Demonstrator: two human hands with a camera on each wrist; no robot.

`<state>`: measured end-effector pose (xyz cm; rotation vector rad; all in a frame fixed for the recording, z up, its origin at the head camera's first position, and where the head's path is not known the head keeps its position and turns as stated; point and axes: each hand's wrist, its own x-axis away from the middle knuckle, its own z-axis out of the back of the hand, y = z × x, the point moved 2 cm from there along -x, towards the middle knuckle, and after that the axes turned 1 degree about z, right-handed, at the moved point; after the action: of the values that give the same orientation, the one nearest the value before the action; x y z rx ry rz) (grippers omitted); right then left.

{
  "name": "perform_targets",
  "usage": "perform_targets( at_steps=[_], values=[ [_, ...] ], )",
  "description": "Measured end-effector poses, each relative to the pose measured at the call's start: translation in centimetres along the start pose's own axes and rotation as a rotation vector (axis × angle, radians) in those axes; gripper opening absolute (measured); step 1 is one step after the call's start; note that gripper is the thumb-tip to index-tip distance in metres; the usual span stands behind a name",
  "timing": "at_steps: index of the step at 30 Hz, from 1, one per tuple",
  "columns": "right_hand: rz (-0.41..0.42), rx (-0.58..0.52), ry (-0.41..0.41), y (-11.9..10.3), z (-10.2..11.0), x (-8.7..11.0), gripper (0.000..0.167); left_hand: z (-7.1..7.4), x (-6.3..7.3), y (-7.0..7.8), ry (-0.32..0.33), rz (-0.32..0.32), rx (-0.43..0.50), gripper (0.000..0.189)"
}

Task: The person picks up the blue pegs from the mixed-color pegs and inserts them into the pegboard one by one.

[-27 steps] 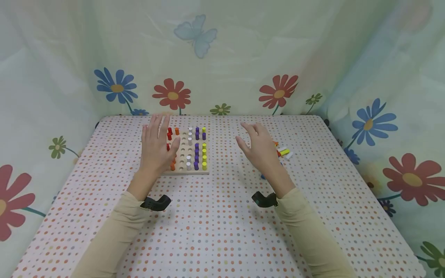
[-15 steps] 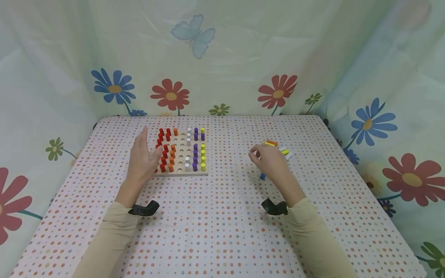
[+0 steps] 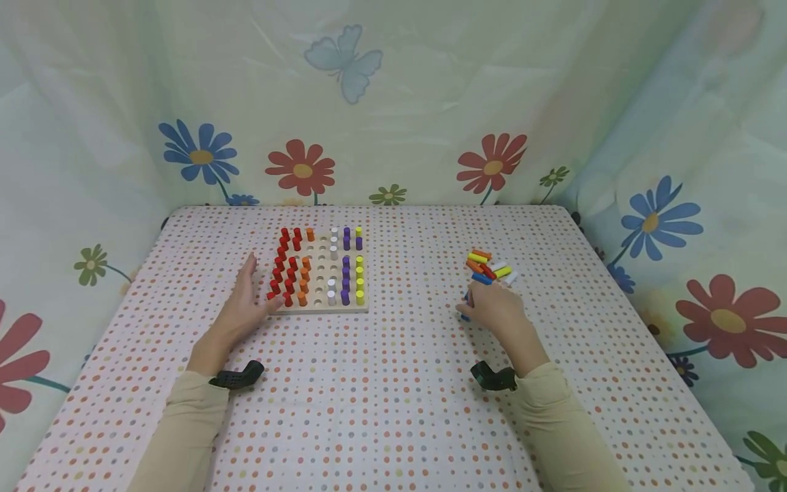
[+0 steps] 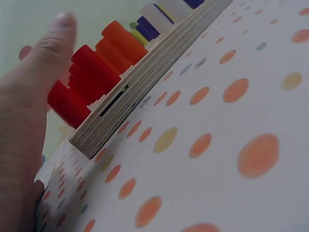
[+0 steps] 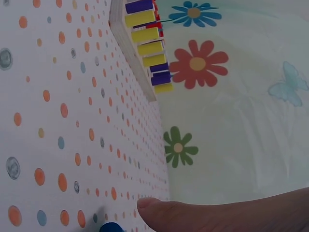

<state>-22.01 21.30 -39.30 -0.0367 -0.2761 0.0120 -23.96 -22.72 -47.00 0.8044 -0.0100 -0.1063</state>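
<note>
A square wooden pegboard (image 3: 338, 309) on the table bears upright pegs in columns of red, orange, white, purple and yellow. My left hand (image 3: 236, 307) lies along its left side, fingers straight, the thumb (image 4: 50, 53) beside the red pegs at the near-left corner. On the right, my right hand (image 3: 496, 311) reaches down over loose blue pegs (image 3: 481, 279) at the near side of a small pile. In the right wrist view its straight thumb (image 5: 183, 212) shows apart from a blue peg (image 5: 112, 227); the other fingers are hidden there.
Loose orange, yellow, red and white pegs (image 3: 501, 272) lie heaped just beyond my right hand. The board has bare holes (image 3: 320, 277) between the orange and white pegs. A flowered curtain (image 3: 406, 102) stands behind the dotted tabletop (image 3: 381, 410).
My left hand has come down and left from over the board to its near-left side. The right hand has moved right and lowered to the blue pegs by the pile.
</note>
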Motion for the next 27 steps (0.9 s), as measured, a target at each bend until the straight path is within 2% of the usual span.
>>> perform_targets(
  at_steps=[2, 6, 9, 13, 18, 27],
  values=[
    [-0.012, 0.010, -0.020, 0.0, -0.3, -0.3, 0.032, -0.1, -0.1, -0.3, -0.034, 0.015, -0.020, 0.117],
    [-0.033, 0.001, -0.044, -0.1, -0.8, -0.7, 0.035, -0.3, -0.7, -0.5, -0.064, 0.016, -0.124, 0.127],
    [-0.040, -0.002, -0.033, -0.4, -1.2, -0.9, 0.035, -0.5, -0.8, -0.5, -0.083, -0.003, -0.195, 0.133],
    [-0.062, 0.002, -0.011, -0.7, -1.8, -1.1, 0.032, -0.6, -1.0, -0.4, -0.093, -0.053, -0.245, 0.136],
    [-0.078, -0.008, -0.001, -1.1, -2.1, -1.4, 0.026, -0.5, -1.1, -0.5, -0.080, -0.107, -0.270, 0.134],
    [-0.073, -0.042, -0.011, -1.3, -2.0, -1.7, 0.024, -0.6, -1.8, -0.7, -0.094, -0.089, -0.271, 0.134]
  ],
)
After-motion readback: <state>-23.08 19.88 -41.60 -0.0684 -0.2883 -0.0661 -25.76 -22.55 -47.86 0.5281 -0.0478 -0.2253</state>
